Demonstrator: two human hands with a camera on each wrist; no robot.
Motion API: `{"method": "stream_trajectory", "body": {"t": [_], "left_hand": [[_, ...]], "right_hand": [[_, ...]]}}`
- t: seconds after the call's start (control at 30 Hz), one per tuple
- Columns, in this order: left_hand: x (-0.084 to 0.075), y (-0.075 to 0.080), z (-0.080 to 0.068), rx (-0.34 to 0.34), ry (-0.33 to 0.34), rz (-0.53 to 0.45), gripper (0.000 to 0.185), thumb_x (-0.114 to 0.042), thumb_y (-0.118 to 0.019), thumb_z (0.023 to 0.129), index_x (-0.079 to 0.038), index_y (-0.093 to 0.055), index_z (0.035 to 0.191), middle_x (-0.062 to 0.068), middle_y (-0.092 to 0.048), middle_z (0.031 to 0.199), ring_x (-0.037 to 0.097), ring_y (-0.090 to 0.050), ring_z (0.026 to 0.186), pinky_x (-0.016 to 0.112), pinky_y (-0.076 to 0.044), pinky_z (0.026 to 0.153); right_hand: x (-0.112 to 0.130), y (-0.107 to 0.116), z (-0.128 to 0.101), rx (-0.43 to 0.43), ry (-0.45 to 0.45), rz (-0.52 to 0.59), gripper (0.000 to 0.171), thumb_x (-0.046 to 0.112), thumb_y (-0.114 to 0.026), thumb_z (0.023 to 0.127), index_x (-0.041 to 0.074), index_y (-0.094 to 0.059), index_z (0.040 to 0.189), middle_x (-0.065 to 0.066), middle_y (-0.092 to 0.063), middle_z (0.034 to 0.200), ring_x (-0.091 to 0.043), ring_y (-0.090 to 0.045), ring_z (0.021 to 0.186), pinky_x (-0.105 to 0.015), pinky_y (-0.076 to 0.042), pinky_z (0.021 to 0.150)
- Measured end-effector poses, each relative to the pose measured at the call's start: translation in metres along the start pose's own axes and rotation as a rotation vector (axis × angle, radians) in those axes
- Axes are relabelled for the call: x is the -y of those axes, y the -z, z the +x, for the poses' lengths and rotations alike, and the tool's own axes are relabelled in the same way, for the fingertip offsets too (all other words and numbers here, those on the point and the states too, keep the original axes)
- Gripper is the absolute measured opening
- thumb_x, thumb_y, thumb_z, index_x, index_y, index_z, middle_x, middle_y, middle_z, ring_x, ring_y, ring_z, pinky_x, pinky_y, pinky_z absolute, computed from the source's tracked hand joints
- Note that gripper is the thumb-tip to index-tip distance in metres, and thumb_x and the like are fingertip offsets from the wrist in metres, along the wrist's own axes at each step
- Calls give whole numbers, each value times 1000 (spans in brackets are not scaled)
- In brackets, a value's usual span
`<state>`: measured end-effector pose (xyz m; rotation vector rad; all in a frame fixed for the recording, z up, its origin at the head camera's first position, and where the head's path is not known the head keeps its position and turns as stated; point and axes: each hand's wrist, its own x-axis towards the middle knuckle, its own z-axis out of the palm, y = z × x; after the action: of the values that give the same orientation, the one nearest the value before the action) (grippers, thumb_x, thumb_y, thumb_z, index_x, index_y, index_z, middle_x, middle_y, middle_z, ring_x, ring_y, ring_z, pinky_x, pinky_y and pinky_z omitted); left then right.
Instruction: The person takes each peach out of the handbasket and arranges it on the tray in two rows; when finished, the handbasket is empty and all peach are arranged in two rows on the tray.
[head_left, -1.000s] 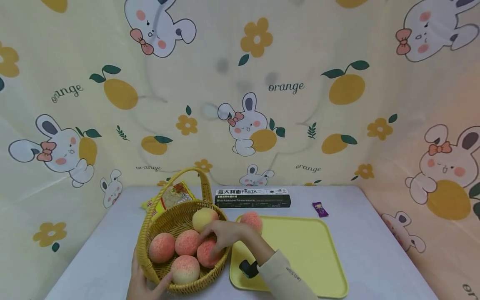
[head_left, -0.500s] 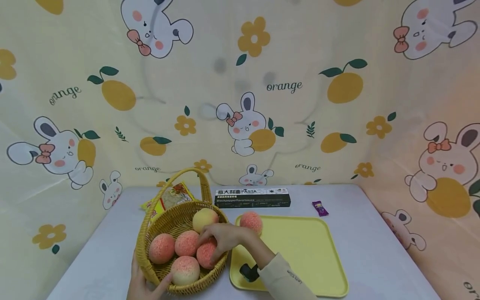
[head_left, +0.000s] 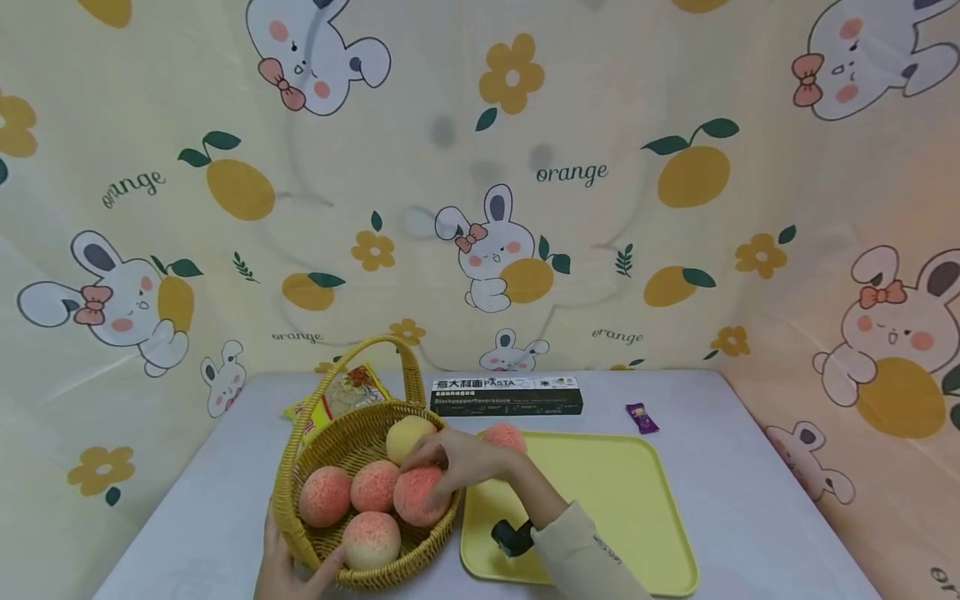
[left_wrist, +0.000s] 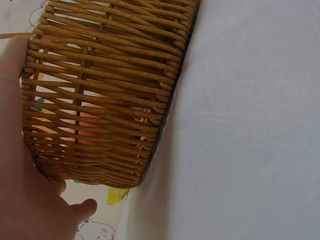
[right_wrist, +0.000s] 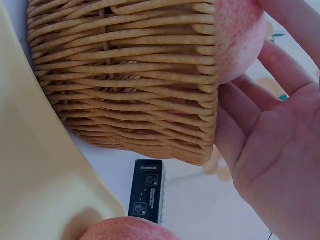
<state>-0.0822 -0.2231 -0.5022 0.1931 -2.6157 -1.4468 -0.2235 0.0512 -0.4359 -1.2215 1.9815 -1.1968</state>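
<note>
A wicker basket (head_left: 288,471) with a tall handle holds several pink peaches. My right hand (head_left: 459,458) reaches over its right rim and grips one peach (head_left: 418,497) from above, lifted slightly above the others. In the right wrist view the fingers (right_wrist: 280,65) curl around that peach (right_wrist: 237,40) at the basket's rim (right_wrist: 125,75). My left hand (head_left: 288,571) holds the near left wall of the basket, thumb on the front. Its palm (left_wrist: 22,200) lies against the weave (left_wrist: 110,85). Another peach (head_left: 504,435) sits at the far left corner of a yellow tray (head_left: 607,508).
A black pasta box (head_left: 506,397) lies behind the tray, and a small purple sweet (head_left: 641,418) sits to its right. A yellow snack packet (head_left: 341,393) lies behind the basket. A printed curtain closes off the table's back and sides.
My right hand has closed on one peach and raised it a little toward the basket's right rim. The left hand and basket have stayed put.
</note>
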Motion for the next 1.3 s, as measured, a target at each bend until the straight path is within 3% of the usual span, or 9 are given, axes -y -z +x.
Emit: {"method": "stream_trajectory", "body": {"t": [0.13, 0.27, 0.6, 0.87, 1.3], "left_hand": [[0, -2, 1, -13, -14, -13, 112, -42, -82, 81, -11, -9, 161, 16, 3, 164, 44, -13, 145, 70, -25, 107], [-1, -3, 2, -20, -27, 5, 113, -44, -82, 82, -12, -8, 161, 15, 3, 164, 44, -14, 146, 70, -25, 107], [-4, -4, 1, -25, -24, 31, 116, -46, -81, 82, -15, -2, 162, 18, 3, 164, 45, -15, 145, 70, -26, 107], [-4, -1, 1, -34, -39, 20, 115, -43, -82, 82, -14, -5, 161, 18, 1, 163, 45, -15, 145, 70, -26, 106], [1, -1, 0, -55, -68, 14, 111, -40, -83, 81, -11, -11, 161, 18, -1, 163, 45, -16, 144, 71, -27, 105]], "right_hand": [[1, 2, -7, -64, -25, 106, 53, 7, -81, 79, 3, -67, 129, 3, -62, 124, -6, -56, 112, -26, -46, 97], [1, 8, -14, -115, 7, 180, 50, 3, -79, 81, 1, -65, 129, -1, -62, 126, -12, -59, 109, -29, -51, 91], [-6, 34, -47, -244, 44, 201, 49, 6, -79, 83, 2, -65, 130, -12, -60, 132, -22, -64, 114, -37, -52, 95], [-17, 49, -87, -358, -11, 208, 44, 9, -77, 86, 2, -66, 129, -16, -59, 133, -31, -64, 109, -38, -54, 90], [-46, 63, -154, -485, -132, 263, 51, 12, -72, 90, -3, -57, 136, -19, -58, 136, -28, -62, 116, -37, -54, 89]]}}
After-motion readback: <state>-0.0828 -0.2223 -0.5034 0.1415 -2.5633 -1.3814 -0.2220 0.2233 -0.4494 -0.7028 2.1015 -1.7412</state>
